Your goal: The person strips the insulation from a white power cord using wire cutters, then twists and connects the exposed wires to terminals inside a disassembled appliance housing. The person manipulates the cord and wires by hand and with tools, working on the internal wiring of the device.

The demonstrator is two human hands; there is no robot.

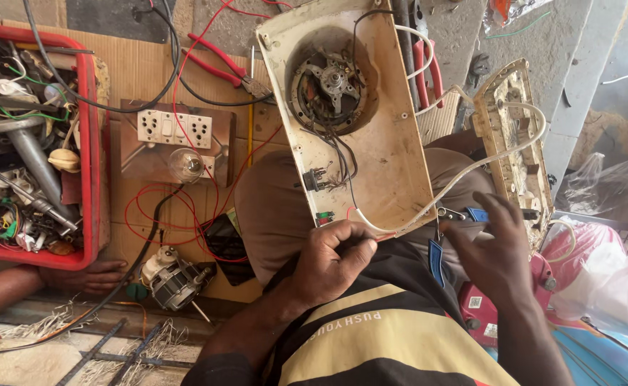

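A cream plastic appliance housing point(392, 154) rests on my lap, its open underside up, with a motor point(330, 86) in its round well. My left hand point(328, 261) pinches thin wires at the housing's near edge, beside a small switch point(314, 179). My right hand point(489, 246) holds a blue-handled cutter point(464, 214) against the white cord point(471, 168) that leaves the housing's near corner. A second cream housing part point(514, 143) stands tilted to the right.
A red crate point(92, 143) of tools and wire scraps stands at left, with another person's hand point(88, 275) at its near corner. A wooden switchboard with a bulb point(185, 164), red wires, red pliers point(221, 61) and a loose motor point(174, 282) lie on cardboard. Plastic bags point(607, 264) sit at right.
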